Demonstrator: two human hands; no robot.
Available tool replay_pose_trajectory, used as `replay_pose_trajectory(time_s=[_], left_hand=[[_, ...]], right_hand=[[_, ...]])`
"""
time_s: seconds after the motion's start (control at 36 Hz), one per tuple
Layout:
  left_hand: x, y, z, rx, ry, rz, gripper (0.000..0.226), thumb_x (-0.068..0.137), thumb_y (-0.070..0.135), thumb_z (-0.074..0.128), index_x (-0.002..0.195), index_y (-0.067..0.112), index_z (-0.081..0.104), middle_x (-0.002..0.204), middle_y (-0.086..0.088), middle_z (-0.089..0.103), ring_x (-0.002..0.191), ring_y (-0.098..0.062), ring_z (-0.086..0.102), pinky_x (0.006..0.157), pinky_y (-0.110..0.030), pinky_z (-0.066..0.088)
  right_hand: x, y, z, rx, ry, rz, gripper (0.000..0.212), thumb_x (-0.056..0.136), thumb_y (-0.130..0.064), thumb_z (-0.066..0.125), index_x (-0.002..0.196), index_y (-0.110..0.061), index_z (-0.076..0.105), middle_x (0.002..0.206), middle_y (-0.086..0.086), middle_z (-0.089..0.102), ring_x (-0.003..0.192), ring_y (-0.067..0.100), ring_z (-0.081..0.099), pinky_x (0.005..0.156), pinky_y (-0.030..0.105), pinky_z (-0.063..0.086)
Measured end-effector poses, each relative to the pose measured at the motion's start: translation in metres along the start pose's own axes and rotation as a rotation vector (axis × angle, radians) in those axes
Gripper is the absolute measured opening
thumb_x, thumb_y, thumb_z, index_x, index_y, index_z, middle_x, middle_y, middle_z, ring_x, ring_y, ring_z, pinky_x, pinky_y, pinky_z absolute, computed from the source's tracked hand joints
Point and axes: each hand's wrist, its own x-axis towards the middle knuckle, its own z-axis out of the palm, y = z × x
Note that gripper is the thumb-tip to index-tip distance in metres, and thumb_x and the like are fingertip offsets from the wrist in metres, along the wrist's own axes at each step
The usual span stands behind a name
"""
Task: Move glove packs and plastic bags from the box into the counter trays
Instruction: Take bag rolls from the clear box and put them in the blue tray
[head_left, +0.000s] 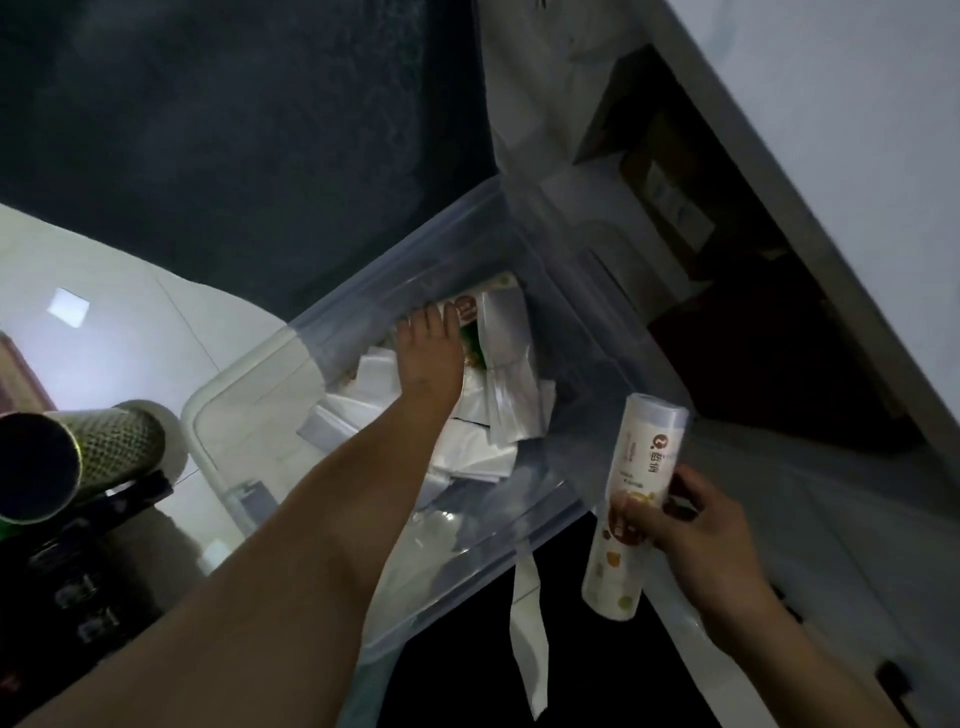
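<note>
A clear plastic box (363, 291) stands on the floor, filled with several white plastic bags (498, 415) and packs. My left hand (428, 353) reaches deep into the box, its fingers lying on a white pack with an orange print (470, 304) at the far wall; whether they grip it is hidden. My right hand (696, 525) holds a white roll-shaped pack (631, 493) with coloured dots, upright, just outside the box's right rim. A white plastic strip (527, 639) hangs over the box's near edge.
The box's white lid (228, 395) lies under its left side. A mesh-covered cylinder (104, 447) and dark items sit at lower left. A white cabinet with a dark open compartment (727, 291) rises at right. The dark floor (234, 130) lies beyond the box.
</note>
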Motion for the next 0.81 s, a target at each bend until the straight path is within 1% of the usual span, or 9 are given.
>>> replay_pose_trajectory(time_s=[0.08, 0.22, 0.33, 0.42, 0.5, 0.61, 0.67, 0.72, 0.81], left_hand=[[0.009, 0.002, 0.004, 0.046, 0.033, -0.025, 0.056, 0.091, 0.017, 0.056, 0.141, 0.005, 0.034, 0.135, -0.023, 0.047, 0.121, -0.036, 0.047, 0.103, -0.043, 0.038], [0.005, -0.001, 0.007, 0.037, -0.094, -0.052, 0.052, 0.087, 0.010, 0.064, 0.134, 0.000, 0.043, 0.126, -0.019, 0.053, 0.108, -0.031, 0.059, 0.085, -0.035, 0.050], [-0.008, 0.000, 0.003, -0.106, -0.185, -0.140, 0.056, 0.089, 0.008, 0.063, 0.138, -0.002, 0.039, 0.129, -0.019, 0.057, 0.111, -0.031, 0.062, 0.085, -0.036, 0.051], [-0.029, -0.010, -0.012, -0.288, -0.272, -0.241, 0.051, 0.083, 0.017, 0.072, 0.128, 0.006, 0.051, 0.121, -0.014, 0.062, 0.106, -0.030, 0.064, 0.081, -0.035, 0.050], [-0.066, -0.026, -0.035, -0.520, -0.333, -0.341, 0.051, 0.079, 0.030, 0.077, 0.122, 0.011, 0.057, 0.119, -0.011, 0.066, 0.105, -0.029, 0.064, 0.078, -0.033, 0.047], [-0.128, -0.045, -0.078, -0.874, -0.312, -0.392, 0.059, 0.072, 0.030, 0.083, 0.123, 0.013, 0.060, 0.118, -0.007, 0.067, 0.105, -0.027, 0.064, 0.084, -0.033, 0.051], [-0.161, -0.050, -0.104, -0.978, -0.256, -0.383, 0.058, 0.069, 0.031, 0.084, 0.121, 0.019, 0.062, 0.111, 0.001, 0.067, 0.101, -0.024, 0.065, 0.080, -0.032, 0.052], [-0.193, -0.054, -0.132, -1.048, -0.213, -0.374, 0.060, 0.067, 0.034, 0.085, 0.122, 0.025, 0.062, 0.111, 0.006, 0.066, 0.099, -0.020, 0.066, 0.082, -0.037, 0.056], [-0.235, -0.062, -0.173, -1.027, -0.152, -0.364, 0.065, 0.067, 0.040, 0.085, 0.125, 0.031, 0.058, 0.116, 0.009, 0.066, 0.100, -0.018, 0.066, 0.083, -0.044, 0.058]], right_hand=[[0.005, 0.003, 0.000, 0.021, -0.014, -0.017, 0.035, 0.075, -0.009, 0.079, 0.102, -0.027, 0.069, 0.092, -0.012, 0.075, 0.081, 0.004, 0.071, 0.056, 0.016, 0.055], [0.003, -0.003, 0.000, 0.067, -0.063, -0.026, 0.034, 0.075, -0.007, 0.078, 0.103, -0.025, 0.070, 0.094, -0.006, 0.076, 0.082, 0.008, 0.072, 0.060, 0.020, 0.056], [-0.003, -0.011, 0.000, 0.068, -0.097, -0.038, 0.033, 0.076, -0.005, 0.077, 0.099, -0.027, 0.069, 0.091, -0.009, 0.076, 0.081, 0.006, 0.071, 0.057, 0.016, 0.055], [-0.009, -0.023, 0.001, 0.067, -0.112, -0.049, 0.035, 0.076, -0.005, 0.078, 0.099, -0.030, 0.068, 0.088, -0.010, 0.076, 0.080, 0.002, 0.070, 0.058, 0.015, 0.054], [-0.016, -0.039, -0.002, 0.057, -0.122, -0.051, 0.036, 0.076, -0.009, 0.079, 0.107, -0.025, 0.068, 0.093, -0.005, 0.075, 0.085, 0.008, 0.071, 0.067, 0.023, 0.055], [-0.022, -0.064, -0.004, 0.089, -0.181, -0.076, 0.039, 0.077, -0.008, 0.079, 0.113, -0.016, 0.068, 0.100, 0.006, 0.075, 0.093, 0.023, 0.071, 0.077, 0.037, 0.056], [-0.025, -0.077, -0.004, 0.096, -0.215, -0.096, 0.037, 0.076, -0.007, 0.079, 0.111, -0.014, 0.069, 0.100, 0.009, 0.074, 0.091, 0.024, 0.070, 0.075, 0.037, 0.055], [-0.027, -0.089, -0.004, 0.111, -0.244, -0.109, 0.033, 0.076, -0.007, 0.079, 0.106, -0.015, 0.070, 0.096, 0.008, 0.074, 0.085, 0.021, 0.070, 0.066, 0.030, 0.052], [-0.032, -0.106, -0.003, 0.130, -0.297, -0.131, 0.027, 0.076, -0.008, 0.079, 0.098, -0.021, 0.071, 0.089, 0.001, 0.075, 0.075, 0.012, 0.071, 0.055, 0.020, 0.051]])
